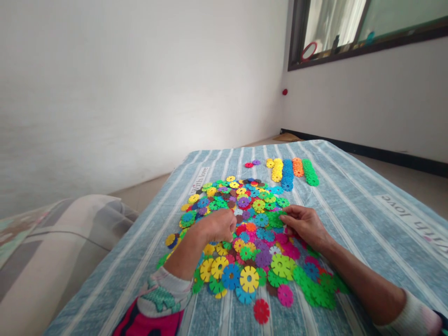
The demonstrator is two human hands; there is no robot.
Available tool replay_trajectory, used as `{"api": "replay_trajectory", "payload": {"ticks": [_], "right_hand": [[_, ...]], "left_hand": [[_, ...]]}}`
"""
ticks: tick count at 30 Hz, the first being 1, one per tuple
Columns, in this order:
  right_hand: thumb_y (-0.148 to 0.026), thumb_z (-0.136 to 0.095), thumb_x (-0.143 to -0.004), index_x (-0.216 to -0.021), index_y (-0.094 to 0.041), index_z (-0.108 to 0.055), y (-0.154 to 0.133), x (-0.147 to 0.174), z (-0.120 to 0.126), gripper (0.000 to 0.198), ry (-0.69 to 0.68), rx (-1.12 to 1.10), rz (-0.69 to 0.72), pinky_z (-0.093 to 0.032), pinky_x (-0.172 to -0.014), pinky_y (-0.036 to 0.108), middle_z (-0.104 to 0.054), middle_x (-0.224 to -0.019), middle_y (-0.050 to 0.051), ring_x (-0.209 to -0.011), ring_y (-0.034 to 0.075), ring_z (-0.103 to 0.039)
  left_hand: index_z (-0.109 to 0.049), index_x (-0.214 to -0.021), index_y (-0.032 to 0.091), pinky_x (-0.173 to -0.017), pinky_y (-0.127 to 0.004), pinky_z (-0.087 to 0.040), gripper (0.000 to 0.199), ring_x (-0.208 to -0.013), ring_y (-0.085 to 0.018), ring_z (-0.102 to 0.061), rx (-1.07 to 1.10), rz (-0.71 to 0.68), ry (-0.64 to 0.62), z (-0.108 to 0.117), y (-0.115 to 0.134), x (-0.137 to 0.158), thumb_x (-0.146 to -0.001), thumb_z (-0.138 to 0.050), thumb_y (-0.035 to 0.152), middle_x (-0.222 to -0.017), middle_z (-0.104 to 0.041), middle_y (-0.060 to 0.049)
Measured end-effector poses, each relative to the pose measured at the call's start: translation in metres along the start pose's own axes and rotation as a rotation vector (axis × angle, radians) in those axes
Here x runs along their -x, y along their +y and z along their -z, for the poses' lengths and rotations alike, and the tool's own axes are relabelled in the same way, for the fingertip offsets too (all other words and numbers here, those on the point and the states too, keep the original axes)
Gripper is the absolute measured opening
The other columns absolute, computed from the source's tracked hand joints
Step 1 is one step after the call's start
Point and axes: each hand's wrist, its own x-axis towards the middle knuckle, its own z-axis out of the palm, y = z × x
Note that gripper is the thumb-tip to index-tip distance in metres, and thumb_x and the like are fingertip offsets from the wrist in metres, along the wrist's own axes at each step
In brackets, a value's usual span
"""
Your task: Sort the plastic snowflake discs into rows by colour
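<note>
Loose plastic interlocking discs (249, 278) in many colours are heaped in the middle of a striped cloth. My left hand (220, 225) is over the left-centre of the heap, its fingers curled closed and turned down. Whatever it holds, if anything, is hidden behind the fingers. At the heap's right side, my right hand (308, 227) has thumb and fingertips pinched at the edge of a green disc (275, 219). Several overlapping green discs (315, 289) lie below that hand, at the heap's lower right.
Beyond the heap lie overlapping rows of yellow discs (277, 170), blue discs (287, 175), orange discs (297, 167) and green discs (310, 172). A red disc (248, 165) and a purple disc (256, 162) are left of them. Grey-and-white fabric (80, 233) borders the left side.
</note>
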Motion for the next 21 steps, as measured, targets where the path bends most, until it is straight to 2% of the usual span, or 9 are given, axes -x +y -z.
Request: {"api": "replay_trajectory", "payload": {"ticks": [9,15,17,21], "right_hand": [[-0.045,-0.065,-0.065,-0.077,-0.018,-0.059,0.0,0.001,0.0,0.03,0.005,0.007,-0.016,-0.033,-0.036,0.022,-0.054,-0.044,-0.005,-0.037,0.011,-0.049],[-0.043,-0.066,-0.066,-0.077,-0.019,-0.06,-0.001,0.001,-0.001,0.027,-0.009,-0.008,-0.014,-0.032,-0.035,0.021,-0.051,-0.043,-0.006,-0.035,0.01,-0.046],[-0.042,-0.067,-0.065,-0.076,-0.019,-0.06,-0.001,0.002,-0.002,0.026,-0.035,-0.05,-0.009,-0.034,-0.035,0.02,-0.052,-0.045,-0.007,-0.035,0.009,-0.046],[-0.038,-0.067,-0.068,-0.072,-0.018,-0.06,0.001,0.004,-0.006,0.021,-0.155,-0.09,0.018,-0.035,-0.038,0.019,-0.052,-0.048,-0.007,-0.037,0.007,-0.048]], "left_hand": [[-0.052,-0.047,0.018,-0.046,-0.022,-0.026,0.013,-0.048,-0.01,-0.043,0.034,-0.038,-0.031,-0.001,-0.001,-0.003,-0.049,-0.058,0.006,-0.046,-0.046,0.006],[-0.051,-0.053,0.018,-0.044,-0.02,-0.026,0.008,-0.046,-0.01,-0.046,0.092,-0.037,-0.06,0.012,-0.001,0.006,-0.054,-0.055,0.01,-0.047,-0.047,0.007],[-0.051,-0.057,0.018,-0.044,-0.019,-0.027,0.005,-0.047,-0.01,-0.049,0.146,-0.043,-0.027,0.018,-0.001,0.009,-0.058,-0.053,0.013,-0.049,-0.049,0.007],[-0.049,-0.062,0.018,-0.047,-0.019,-0.032,0.003,-0.05,-0.011,-0.054,0.32,-0.075,0.151,0.02,0.007,0.01,-0.064,-0.051,0.018,-0.052,-0.05,0.006]]}}
